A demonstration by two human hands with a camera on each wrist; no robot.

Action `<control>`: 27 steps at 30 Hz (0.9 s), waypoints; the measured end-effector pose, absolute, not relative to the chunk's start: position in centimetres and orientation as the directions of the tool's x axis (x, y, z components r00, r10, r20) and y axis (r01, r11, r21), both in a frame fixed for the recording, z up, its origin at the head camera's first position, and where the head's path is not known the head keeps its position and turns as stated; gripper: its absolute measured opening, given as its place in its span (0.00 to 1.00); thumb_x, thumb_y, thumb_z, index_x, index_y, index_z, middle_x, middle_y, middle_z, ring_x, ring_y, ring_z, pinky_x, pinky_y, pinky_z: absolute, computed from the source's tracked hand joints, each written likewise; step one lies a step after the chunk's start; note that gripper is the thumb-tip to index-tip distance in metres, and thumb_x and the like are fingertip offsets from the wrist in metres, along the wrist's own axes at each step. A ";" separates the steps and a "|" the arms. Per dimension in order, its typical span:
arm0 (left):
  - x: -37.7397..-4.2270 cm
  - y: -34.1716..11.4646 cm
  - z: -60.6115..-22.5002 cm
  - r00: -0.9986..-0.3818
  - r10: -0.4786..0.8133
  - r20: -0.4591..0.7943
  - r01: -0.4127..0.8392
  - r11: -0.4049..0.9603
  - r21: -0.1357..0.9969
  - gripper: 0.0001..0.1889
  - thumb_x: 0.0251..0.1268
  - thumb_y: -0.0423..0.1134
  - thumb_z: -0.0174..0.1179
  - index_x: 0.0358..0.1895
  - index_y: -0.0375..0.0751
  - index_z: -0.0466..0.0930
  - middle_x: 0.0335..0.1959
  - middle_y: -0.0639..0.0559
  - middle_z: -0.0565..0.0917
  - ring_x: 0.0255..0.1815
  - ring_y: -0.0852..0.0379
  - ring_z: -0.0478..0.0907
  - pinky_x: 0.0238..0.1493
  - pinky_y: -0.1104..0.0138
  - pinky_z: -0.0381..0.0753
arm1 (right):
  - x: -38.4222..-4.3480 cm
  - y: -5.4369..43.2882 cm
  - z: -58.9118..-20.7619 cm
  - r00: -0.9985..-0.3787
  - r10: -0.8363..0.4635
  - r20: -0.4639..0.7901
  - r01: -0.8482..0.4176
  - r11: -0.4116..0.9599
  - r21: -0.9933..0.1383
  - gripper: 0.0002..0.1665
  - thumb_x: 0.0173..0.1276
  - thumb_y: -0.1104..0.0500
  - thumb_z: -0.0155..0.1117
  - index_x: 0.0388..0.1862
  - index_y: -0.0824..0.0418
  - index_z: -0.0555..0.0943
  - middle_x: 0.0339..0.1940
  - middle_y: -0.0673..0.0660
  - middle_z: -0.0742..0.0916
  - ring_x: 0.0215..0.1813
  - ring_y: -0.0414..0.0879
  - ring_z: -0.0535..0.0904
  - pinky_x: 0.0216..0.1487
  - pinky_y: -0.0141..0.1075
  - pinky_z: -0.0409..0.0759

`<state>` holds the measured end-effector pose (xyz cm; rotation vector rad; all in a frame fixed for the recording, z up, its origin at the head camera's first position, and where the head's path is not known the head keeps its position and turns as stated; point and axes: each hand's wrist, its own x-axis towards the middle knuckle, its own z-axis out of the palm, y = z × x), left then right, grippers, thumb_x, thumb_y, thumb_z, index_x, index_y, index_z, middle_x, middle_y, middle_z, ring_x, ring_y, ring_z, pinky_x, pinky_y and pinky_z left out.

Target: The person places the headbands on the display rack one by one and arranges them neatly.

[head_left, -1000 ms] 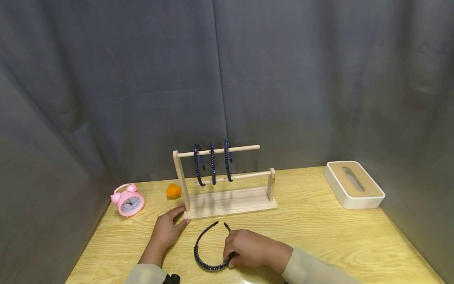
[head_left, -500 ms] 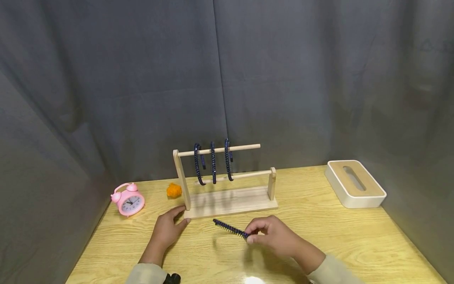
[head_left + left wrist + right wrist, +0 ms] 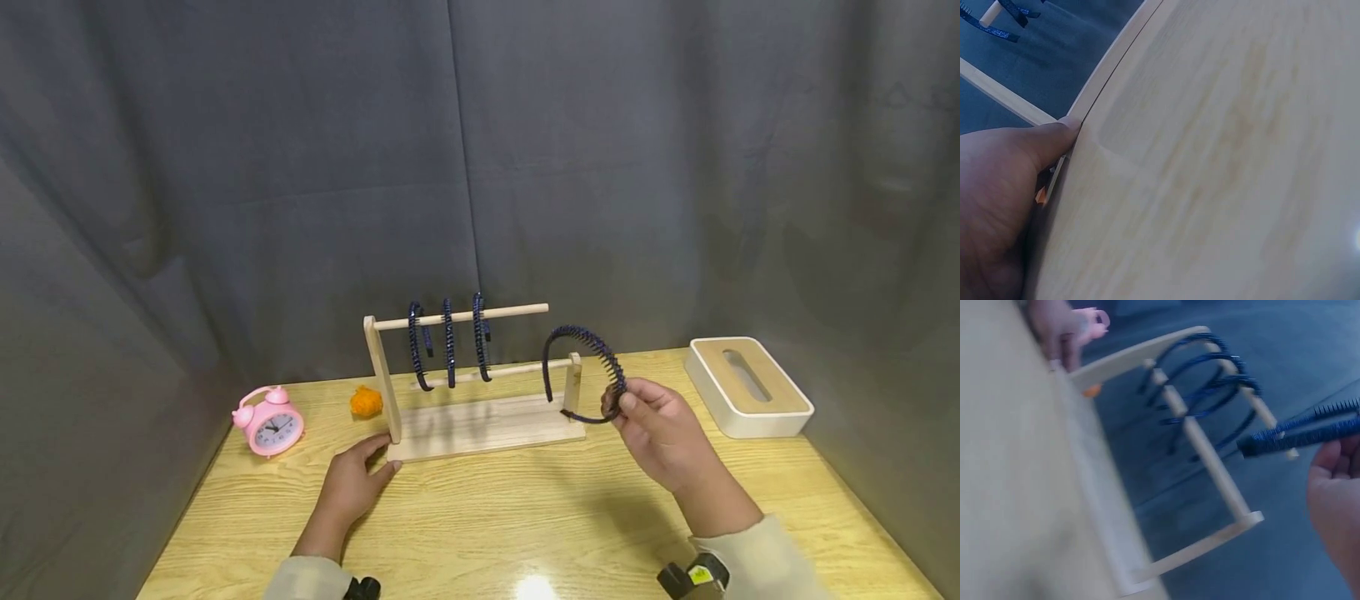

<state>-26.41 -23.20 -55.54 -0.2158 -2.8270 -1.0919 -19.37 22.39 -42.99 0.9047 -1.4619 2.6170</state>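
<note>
My right hand (image 3: 667,437) pinches a dark blue toothed headband (image 3: 613,371) at one side, raised above the table near the right end of a wooden headband rack (image 3: 487,427). Its open ends point down and left in the head view. Three similar headbands (image 3: 450,342) hang on the rack's upper rod, left of the rod's free tip. At the rack base's left front corner, my left hand (image 3: 351,485) holds on with thumb and fingers. The left wrist view shows its thumb (image 3: 1054,140) against the base's edge; the other fingers are mostly hidden there.
A pink alarm clock (image 3: 273,423) stands at the left, and an orange fluffy ball (image 3: 366,402) lies beside the rack's tall post. A white tissue box (image 3: 750,392) with a wooden top sits at the right. Grey curtains (image 3: 600,167) hang behind the table.
My right hand has lifted the headband off the table, moved it right and up, and turned it upright with the ends downward. The left hand has stayed at the rack's corner.
</note>
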 end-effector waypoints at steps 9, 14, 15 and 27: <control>-26.3 -23.4 -56.0 -0.987 0.096 0.127 0.157 0.719 0.677 0.26 0.74 0.44 0.74 0.72 0.45 0.84 0.73 0.42 0.83 0.75 0.38 0.80 0.78 0.42 0.78 | -21.9 21.8 -39.7 -0.906 0.056 0.419 -0.378 -0.552 -0.743 0.16 0.86 0.69 0.55 0.44 0.59 0.89 0.42 0.51 0.90 0.46 0.41 0.86 0.58 0.29 0.86; -26.3 -23.4 -56.0 -0.987 0.092 0.129 0.156 0.719 0.677 0.26 0.73 0.44 0.74 0.71 0.44 0.85 0.72 0.41 0.84 0.75 0.37 0.80 0.78 0.42 0.78 | -23.7 20.8 -39.2 -0.922 0.117 0.369 -0.371 -0.541 -0.755 0.13 0.84 0.68 0.60 0.44 0.60 0.90 0.42 0.51 0.90 0.46 0.39 0.86 0.58 0.30 0.86; -26.3 -23.3 -56.0 -0.987 0.092 0.130 0.157 0.720 0.676 0.26 0.73 0.44 0.74 0.71 0.44 0.85 0.72 0.41 0.84 0.75 0.37 0.80 0.78 0.42 0.78 | -24.0 20.6 -39.2 -0.925 0.122 0.359 -0.367 -0.530 -0.765 0.14 0.84 0.68 0.60 0.43 0.59 0.91 0.42 0.50 0.90 0.46 0.39 0.87 0.59 0.30 0.86; -26.6 -23.4 -55.8 -0.986 0.096 0.139 0.165 0.729 0.665 0.26 0.73 0.44 0.74 0.71 0.46 0.85 0.73 0.43 0.84 0.76 0.38 0.79 0.78 0.41 0.77 | -25.1 18.3 -40.3 -0.964 0.103 0.244 -0.264 -0.465 -0.845 0.17 0.84 0.68 0.61 0.38 0.53 0.91 0.37 0.47 0.90 0.42 0.38 0.86 0.56 0.30 0.87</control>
